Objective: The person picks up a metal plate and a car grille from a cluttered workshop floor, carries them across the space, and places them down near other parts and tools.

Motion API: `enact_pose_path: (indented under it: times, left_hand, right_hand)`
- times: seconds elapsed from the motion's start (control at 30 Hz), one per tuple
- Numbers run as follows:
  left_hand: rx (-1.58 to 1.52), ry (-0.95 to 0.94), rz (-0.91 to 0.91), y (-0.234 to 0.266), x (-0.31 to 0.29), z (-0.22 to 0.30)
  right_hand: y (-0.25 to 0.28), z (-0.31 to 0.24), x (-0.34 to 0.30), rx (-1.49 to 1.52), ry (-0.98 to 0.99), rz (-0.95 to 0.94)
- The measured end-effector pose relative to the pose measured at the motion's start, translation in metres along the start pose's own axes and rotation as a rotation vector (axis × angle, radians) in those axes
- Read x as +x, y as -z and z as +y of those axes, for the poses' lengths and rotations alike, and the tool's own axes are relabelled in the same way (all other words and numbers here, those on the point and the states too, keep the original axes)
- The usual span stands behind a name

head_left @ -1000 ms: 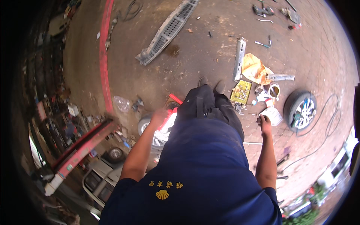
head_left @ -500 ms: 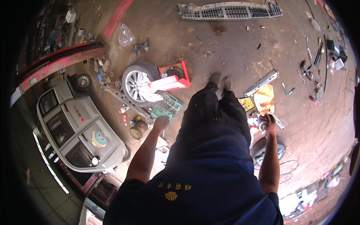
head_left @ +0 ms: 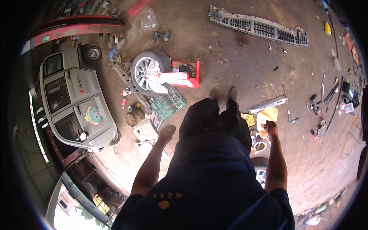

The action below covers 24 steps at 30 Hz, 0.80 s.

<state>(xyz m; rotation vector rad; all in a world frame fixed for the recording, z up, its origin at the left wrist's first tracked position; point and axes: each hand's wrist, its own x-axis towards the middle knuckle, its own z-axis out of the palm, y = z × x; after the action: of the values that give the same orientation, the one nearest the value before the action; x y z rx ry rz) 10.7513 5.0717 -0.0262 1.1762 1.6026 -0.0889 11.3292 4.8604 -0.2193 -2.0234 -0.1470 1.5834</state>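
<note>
My left hand (head_left: 167, 133) hangs loosely beside my left thigh. Its fingers are slightly bent and apart, with nothing visible in them. Below it, on the floor, lies a green tool case (head_left: 168, 104) with moulded slots. On my other side, my right hand (head_left: 271, 128) has its fingers curled in; a small dark thing may be in them, too small to make out. Behind that hand an orange-yellow sheet or bag (head_left: 270, 114) lies on the floor. A ring-shaped roll (head_left: 260, 146) and a yellow packet (head_left: 248, 119) are near it.
An alloy wheel (head_left: 145, 73) with a white cloth lies left, beside an open red box (head_left: 196, 69). A grey van (head_left: 80, 99) stands farther left. Ahead are a long slatted grille panel (head_left: 257, 26) and a metal bar (head_left: 268, 104). Tools (head_left: 315, 104) lie scattered right.
My feet have shifted, and the whole view has turned and moved. My left hand is now away from the tool case's edge. My right hand now shows against the orange-yellow sheet.
</note>
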Motion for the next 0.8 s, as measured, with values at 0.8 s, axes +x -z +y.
enact_pose_path:
  times: [0.8]
  left_hand:
    - [-0.256,0.29,0.135,0.046,0.008,-0.098]
  right_hand:
    - [-0.116,-0.209,0.02,-0.164,0.115,-0.041]
